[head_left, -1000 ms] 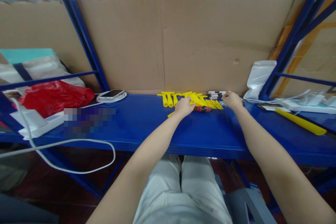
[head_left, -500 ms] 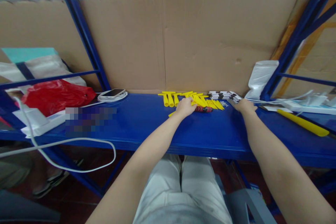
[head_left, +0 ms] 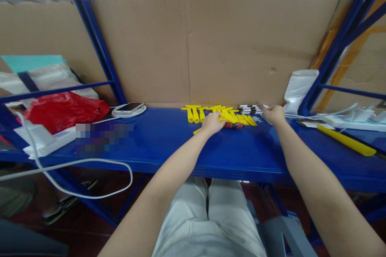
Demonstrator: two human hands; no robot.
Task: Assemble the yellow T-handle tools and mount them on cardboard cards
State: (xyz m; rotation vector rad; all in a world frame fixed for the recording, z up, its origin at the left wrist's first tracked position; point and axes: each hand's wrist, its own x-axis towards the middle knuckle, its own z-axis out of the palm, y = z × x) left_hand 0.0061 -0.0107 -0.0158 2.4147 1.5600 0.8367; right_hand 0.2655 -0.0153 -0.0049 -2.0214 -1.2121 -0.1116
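Observation:
My left hand [head_left: 212, 123] is closed around a yellow plastic T-shaped piece [head_left: 222, 119], with one end showing below the wrist. Beside it lies a red and black tool handle [head_left: 233, 125], its kind unclear. Yellow T-shaped pieces [head_left: 195, 113] with hollow round handles stand in a row behind, and several flat yellow pieces [head_left: 246, 119] fan out to the right. My right hand [head_left: 275, 114] pinches a thin greyish strip [head_left: 258, 105], tilted up to the left. Under it are a flat grey metal piece [head_left: 267, 119], white-and-black packets [head_left: 250, 109] and small silvery parts [head_left: 257, 119].
On the blue shelf [head_left: 169, 144] a phone [head_left: 131, 107] rests on a coiled white cable, near a red plastic bag [head_left: 68, 108]. To the right are a white pouch [head_left: 298, 90], a power strip [head_left: 346, 121] and a long yellow-handled tool [head_left: 346, 140]. Cardboard [head_left: 141, 48] backs the shelf.
My right hand has risen slightly and moved left, and the thin strip now sticks up from its fingers. My left hand stays in place on the yellow T-shaped piece.

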